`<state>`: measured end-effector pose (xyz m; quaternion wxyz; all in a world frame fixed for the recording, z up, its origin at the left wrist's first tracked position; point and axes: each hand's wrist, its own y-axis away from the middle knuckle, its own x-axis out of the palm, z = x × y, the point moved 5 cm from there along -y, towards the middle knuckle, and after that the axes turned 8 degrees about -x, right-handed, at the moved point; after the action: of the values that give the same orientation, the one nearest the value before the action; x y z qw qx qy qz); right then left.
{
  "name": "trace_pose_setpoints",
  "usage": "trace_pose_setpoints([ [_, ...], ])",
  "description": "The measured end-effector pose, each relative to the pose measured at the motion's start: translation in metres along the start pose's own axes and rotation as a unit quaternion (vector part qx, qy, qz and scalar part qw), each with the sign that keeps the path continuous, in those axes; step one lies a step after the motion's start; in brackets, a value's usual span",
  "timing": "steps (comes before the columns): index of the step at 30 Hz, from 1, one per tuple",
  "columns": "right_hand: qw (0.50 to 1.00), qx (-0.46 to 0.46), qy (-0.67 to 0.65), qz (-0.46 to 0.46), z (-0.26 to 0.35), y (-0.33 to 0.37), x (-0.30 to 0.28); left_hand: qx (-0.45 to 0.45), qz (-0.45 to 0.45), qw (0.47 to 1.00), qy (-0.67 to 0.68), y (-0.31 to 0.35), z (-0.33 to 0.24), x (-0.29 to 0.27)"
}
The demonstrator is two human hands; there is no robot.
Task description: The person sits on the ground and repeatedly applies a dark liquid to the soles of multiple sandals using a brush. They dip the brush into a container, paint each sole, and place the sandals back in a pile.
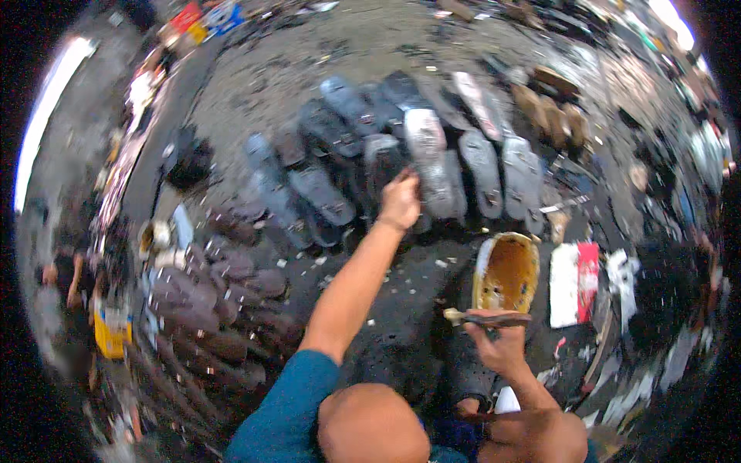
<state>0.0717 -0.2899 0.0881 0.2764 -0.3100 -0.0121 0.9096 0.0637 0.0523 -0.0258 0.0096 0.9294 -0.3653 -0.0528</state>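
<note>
Bare knee (374, 424), foreground; hands, tool, tub and soles beyond.
Right hand (500, 347): fingers closed around brown tool (505, 319), at near end of yellow tub (482, 270). Left hand (401, 199), farther out: at grey shoe soles (434, 174), grip blurred, cannot tell.

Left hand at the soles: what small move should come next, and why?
Probably settle the left hand's fingers firmly on the near edge of the dark sole. They are already at the row, though blur hides whether they grip. The right hand is occupied, holding a brush-like tool at the near end of the yellow tub.
</note>
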Motion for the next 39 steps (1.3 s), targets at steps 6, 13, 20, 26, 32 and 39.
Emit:
trace_pose_setpoints([
  [6,0.972,0.195,0.016,-0.134,-0.073,0.027,-0.057,-0.039,-0.175,0.982,0.066,0.039,-0.012,-0.063],
  [13,0.968,0.212,0.06,-0.121,-0.12,0.055,-0.047,-0.267,-0.593,0.69,-0.319,0.089,0.098,-0.395],
  [20,0.958,0.227,0.126,-0.124,-0.094,0.035,-0.07,-0.423,-0.524,0.587,-0.449,0.041,0.145,-0.429],
  [26,0.948,0.232,0.169,-0.134,-0.088,0.034,-0.061,-0.282,-0.655,0.631,-0.305,0.092,0.126,-0.488],
  [32,0.966,0.163,0.157,-0.122,-0.098,-0.005,-0.055,-0.079,-0.574,0.811,-0.081,0.143,0.034,-0.376],
  [39,0.946,0.087,0.305,-0.072,-0.107,-0.044,-0.048,-0.202,-0.24,0.877,-0.363,0.337,-0.06,-0.187],
])
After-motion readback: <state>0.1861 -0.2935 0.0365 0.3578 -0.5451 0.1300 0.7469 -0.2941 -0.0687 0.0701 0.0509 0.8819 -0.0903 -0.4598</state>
